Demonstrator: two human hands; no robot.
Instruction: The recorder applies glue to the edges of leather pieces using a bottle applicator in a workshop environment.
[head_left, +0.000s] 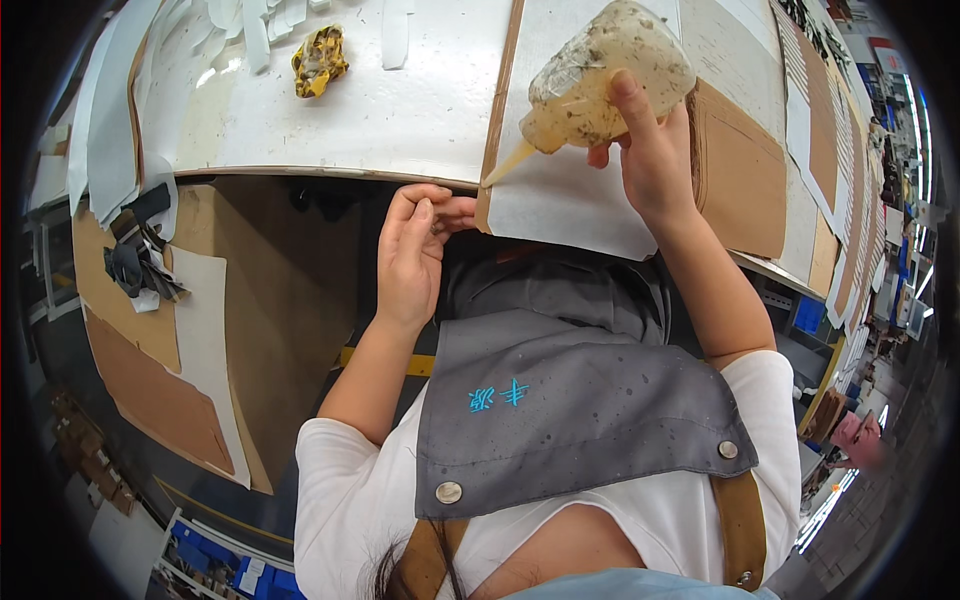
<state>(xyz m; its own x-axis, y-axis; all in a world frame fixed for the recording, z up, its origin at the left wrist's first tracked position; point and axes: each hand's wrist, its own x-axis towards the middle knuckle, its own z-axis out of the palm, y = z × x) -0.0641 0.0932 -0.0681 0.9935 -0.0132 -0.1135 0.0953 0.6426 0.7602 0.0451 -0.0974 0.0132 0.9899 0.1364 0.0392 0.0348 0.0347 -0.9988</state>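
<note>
My right hand (652, 150) grips a translucent plastic squeeze bottle (607, 75), tilted so that its long nozzle points down and left. The nozzle tip is at the brown strip (499, 112) along the left edge of a white sheet (570, 202), close to the table's front edge. My left hand (420, 240) is just left of the sheet's near corner, its fingers curled and some fingertips at or under the brown strip; whether they pinch it is hidden. The sheet's near end overhangs the table edge above my grey apron.
A yellow and dark lump (320, 61) lies on the white tabletop (420, 120), with white strips (255, 34) behind it. Brown panels (739, 172) are stacked at right. At left stand a cardboard box (262, 322) and dark scraps (139, 247). A person in pink (859, 439) is far right.
</note>
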